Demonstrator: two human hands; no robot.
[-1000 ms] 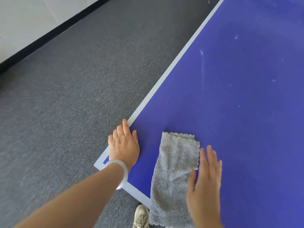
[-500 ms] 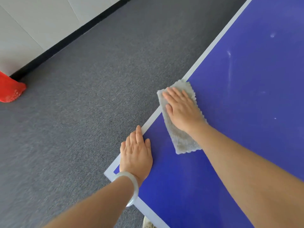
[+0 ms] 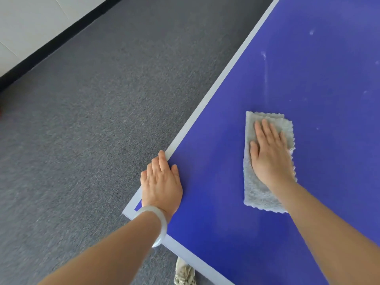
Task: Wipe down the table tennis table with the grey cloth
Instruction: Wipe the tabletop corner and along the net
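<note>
Grey cloth (image 3: 257,192) folded, flat on blue table (image 3: 226,233), inboard of side edge. Right hand (image 3: 269,153): grip flat, fingers straight, pressing cloth. Left hand (image 3: 162,182): grip flat, braced at table corner. Risk: cloth bunches or slips under unclamped palm; white streaks (image 3: 265,68) beyond cloth missed.

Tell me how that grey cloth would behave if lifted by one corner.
Probably floppy: the grey cloth looks soft and fluffy, lying flat under the right hand. Likely light, and should slide easily on the smooth blue table.
</note>
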